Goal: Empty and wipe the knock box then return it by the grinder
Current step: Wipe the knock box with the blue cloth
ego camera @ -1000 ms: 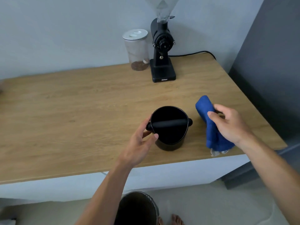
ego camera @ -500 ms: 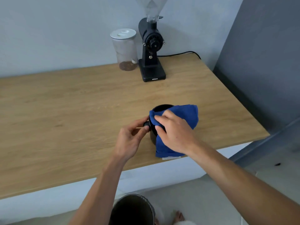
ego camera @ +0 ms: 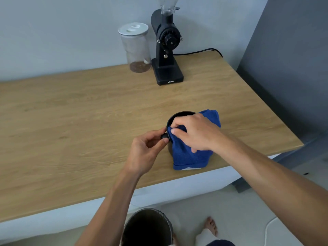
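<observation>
Since half a second ago your right hand [ego camera: 197,134] has pushed the blue cloth [ego camera: 190,153] further over the knock box [ego camera: 179,115], so less of the black rim shows, and your left hand [ego camera: 145,151] has kept its place at the box's left side.

You stand at a long wooden tabletop [ego camera: 71,130] that runs against a pale wall. At its back, well apart from your hands, the black grinder [ego camera: 166,55] stands upright with its cord trailing right, and a clear jar [ego camera: 135,47] with a white lid stands just beside it on the left, some brown grounds at its bottom.

The knock box sits upright near the front edge of the tabletop, right of centre. The cloth drapes over its rim and down its near side to the tabletop. Your right fingers press together on the cloth at the rim. Your left fingers pinch the round black end of the knock bar [ego camera: 164,136].

Below the tabletop edge, a dark bin [ego camera: 147,228] stands open on the floor.
</observation>
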